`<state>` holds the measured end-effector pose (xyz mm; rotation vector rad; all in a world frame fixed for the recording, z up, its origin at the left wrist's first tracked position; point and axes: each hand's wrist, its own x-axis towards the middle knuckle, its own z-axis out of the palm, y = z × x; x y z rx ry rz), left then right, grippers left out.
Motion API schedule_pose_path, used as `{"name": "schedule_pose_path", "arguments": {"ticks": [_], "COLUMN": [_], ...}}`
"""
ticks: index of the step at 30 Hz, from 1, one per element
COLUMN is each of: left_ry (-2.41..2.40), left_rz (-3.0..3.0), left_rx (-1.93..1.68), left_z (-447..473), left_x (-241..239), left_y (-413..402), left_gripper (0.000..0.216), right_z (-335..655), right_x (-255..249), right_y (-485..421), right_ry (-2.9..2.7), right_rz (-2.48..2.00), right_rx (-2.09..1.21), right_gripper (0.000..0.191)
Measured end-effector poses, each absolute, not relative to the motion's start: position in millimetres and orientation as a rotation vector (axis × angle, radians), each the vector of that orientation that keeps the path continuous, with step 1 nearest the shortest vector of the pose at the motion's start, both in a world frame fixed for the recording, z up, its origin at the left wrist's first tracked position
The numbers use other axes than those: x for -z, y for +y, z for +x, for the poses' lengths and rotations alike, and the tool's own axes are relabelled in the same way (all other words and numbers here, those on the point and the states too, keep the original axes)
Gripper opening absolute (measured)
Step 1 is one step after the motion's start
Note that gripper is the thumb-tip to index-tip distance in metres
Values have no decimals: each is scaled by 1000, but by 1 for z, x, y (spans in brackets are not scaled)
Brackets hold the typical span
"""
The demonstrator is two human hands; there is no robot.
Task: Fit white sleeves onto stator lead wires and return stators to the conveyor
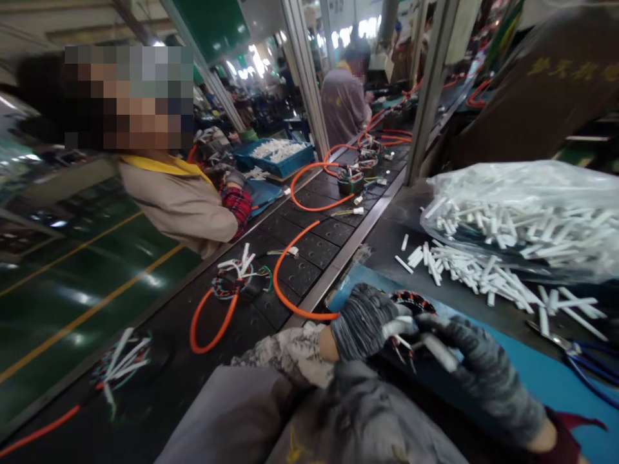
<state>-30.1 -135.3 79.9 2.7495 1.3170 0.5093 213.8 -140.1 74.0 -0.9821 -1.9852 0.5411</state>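
A motor stator [411, 301] with a ring of dark windings and orange-red lacing lies in front of me on a blue mat [536, 374]. My left hand [362, 322], in a grey striped knit glove, is closed at the stator's left side. Its fingertips are partly hidden by pale tubing and wires. My right hand [493, 374], gloved alike, has its fingers closed around a short white sleeve tube [440, 353] near the stator's wire ends. Thin leads with bare tips [403, 351] hang below the fingers. An orange cable [285, 293] curves from beside my left wrist onto the conveyor.
Loose white tubes [474, 270] lie beyond the mat, before a clear plastic bag [532, 212] full of them. Blue-handled pliers [575, 354] rest at right. More wired stators [232, 280] sit on the black conveyor [319, 248]. Across it a co-worker [178, 200] works beside a blue bin [294, 164].
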Motion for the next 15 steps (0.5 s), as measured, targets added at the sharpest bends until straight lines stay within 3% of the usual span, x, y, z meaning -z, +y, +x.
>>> {"name": "schedule_pose_path", "arguments": {"ticks": [4,9,15], "left_ry": [1302,1313,1304], "left_rz": [2705,2639,2641], "left_rx": [-449,-357,9], "left_z": [-37,-37,-25], "left_x": [-79,-75,-86], "left_y": [-130,-119,-116], "left_gripper": [41,37,35], "right_z": [226,222,201], "right_x": [-78,-66,-64], "right_y": [-118,-99,-96], "right_ry": [-2134,-2079,-2021], "right_rz": [-815,-767,-909], "right_rx": [-843,-1259,-1236], "right_gripper": [42,42,37]}}
